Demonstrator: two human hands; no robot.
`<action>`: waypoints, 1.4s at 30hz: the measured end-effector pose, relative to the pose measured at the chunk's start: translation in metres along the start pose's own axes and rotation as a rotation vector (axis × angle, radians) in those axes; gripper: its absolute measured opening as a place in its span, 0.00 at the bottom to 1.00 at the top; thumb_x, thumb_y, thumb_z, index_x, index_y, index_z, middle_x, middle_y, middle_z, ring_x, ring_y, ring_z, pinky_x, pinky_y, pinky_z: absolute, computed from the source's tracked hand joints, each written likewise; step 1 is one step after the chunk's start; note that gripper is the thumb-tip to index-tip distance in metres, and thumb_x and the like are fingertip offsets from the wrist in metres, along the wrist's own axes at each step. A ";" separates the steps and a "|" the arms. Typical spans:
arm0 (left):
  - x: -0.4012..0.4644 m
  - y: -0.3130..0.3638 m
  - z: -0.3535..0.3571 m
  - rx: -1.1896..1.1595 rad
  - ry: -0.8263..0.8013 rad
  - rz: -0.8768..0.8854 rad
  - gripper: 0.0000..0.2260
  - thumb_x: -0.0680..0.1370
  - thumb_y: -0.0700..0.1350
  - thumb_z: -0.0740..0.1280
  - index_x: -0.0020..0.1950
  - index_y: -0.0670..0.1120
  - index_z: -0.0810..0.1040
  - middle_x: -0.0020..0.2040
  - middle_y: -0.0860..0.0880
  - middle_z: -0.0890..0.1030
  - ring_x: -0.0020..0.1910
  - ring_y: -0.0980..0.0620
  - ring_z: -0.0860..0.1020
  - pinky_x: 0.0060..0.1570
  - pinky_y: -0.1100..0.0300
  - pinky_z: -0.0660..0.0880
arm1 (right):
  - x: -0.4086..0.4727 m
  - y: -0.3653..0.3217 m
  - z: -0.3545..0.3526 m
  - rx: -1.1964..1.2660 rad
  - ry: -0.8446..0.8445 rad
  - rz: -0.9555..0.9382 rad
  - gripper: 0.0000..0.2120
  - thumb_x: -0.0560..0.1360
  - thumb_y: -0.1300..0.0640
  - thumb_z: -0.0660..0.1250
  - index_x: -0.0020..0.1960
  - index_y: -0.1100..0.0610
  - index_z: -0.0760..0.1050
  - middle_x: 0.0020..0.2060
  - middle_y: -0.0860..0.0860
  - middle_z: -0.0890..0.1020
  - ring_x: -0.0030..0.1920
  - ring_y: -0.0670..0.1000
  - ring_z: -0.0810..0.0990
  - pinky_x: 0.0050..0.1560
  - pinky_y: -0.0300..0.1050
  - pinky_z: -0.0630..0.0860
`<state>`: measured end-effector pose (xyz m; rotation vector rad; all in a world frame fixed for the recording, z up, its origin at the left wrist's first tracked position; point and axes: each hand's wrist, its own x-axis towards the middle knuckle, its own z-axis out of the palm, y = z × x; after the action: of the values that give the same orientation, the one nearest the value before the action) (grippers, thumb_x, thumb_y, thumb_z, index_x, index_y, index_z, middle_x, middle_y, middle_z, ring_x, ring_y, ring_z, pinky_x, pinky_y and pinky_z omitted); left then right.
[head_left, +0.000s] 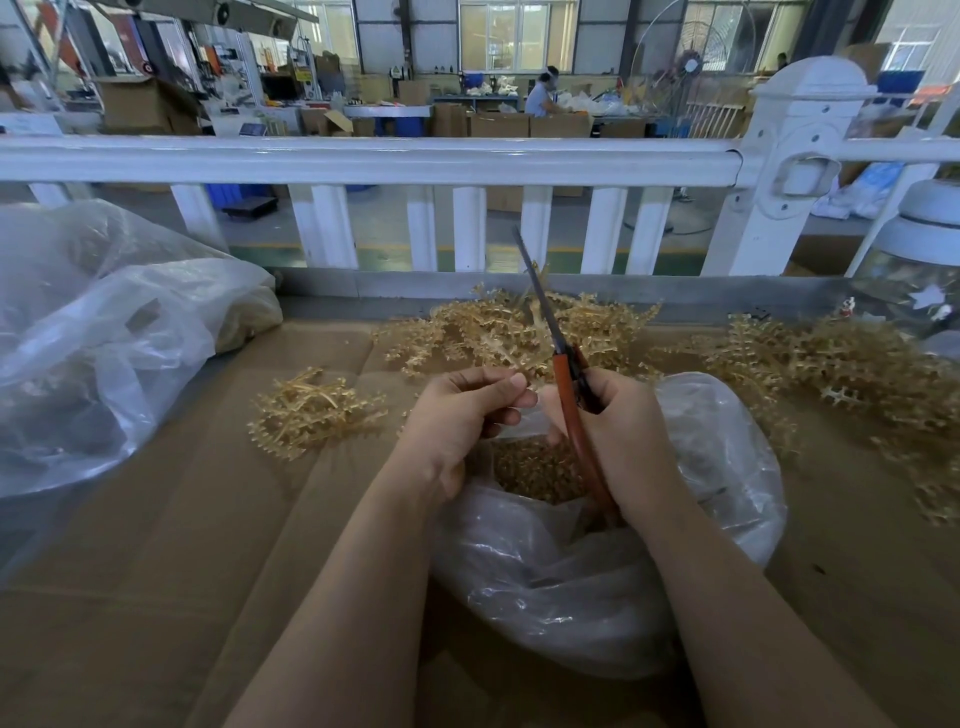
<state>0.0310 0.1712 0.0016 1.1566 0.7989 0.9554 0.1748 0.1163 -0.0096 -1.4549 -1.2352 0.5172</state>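
Gripping the scissors (563, 371) in the right hand (623, 431), fingers wrapping tightly round the orange handles, blades pointing up and away toward the far edge of the counter (182, 519), probably for holding the tips clear of the other hand between snips. Pinching what looks like a small tan piece (527, 388) between thumb and forefinger of the left hand (462, 415), other fingers curling in beneath; too small for telling its shape. Holding both hands directly over the open plastic bag (571, 597) at the near middle of the counter, presumably for letting trimmed bits fall straight onto the tan pieces (535, 467) already lying inside. Seemingly drawing from the uncut branched sprigs (498, 327) heaped along the far edge and toward the far right corner, within easy reach of the left hand. Seemingly setting spent stems aside in a smaller clump (311, 415) left of the hands, apart from them.
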 end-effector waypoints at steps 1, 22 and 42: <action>0.000 0.000 0.000 -0.009 0.001 -0.002 0.06 0.76 0.37 0.70 0.40 0.45 0.82 0.35 0.48 0.84 0.30 0.57 0.76 0.31 0.68 0.72 | 0.001 0.000 0.000 -0.016 0.013 -0.003 0.13 0.76 0.50 0.72 0.37 0.56 0.81 0.29 0.51 0.83 0.30 0.48 0.80 0.36 0.48 0.79; 0.001 0.004 -0.005 -0.044 0.178 0.280 0.12 0.78 0.38 0.68 0.36 0.48 0.81 0.40 0.41 0.75 0.40 0.48 0.72 0.36 0.67 0.74 | -0.004 0.007 -0.005 -0.557 0.036 -0.176 0.30 0.65 0.21 0.59 0.50 0.45 0.74 0.40 0.38 0.79 0.39 0.43 0.76 0.36 0.34 0.69; -0.002 0.005 -0.007 -0.226 0.001 0.218 0.18 0.79 0.35 0.64 0.30 0.47 0.80 0.29 0.51 0.76 0.27 0.59 0.75 0.27 0.69 0.73 | -0.004 0.003 -0.007 -0.786 0.083 -0.249 0.29 0.66 0.21 0.59 0.40 0.48 0.71 0.30 0.41 0.75 0.32 0.41 0.73 0.30 0.39 0.73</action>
<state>0.0227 0.1730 0.0046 1.0592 0.5563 1.1949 0.1807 0.1098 -0.0109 -1.8906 -1.6153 -0.2382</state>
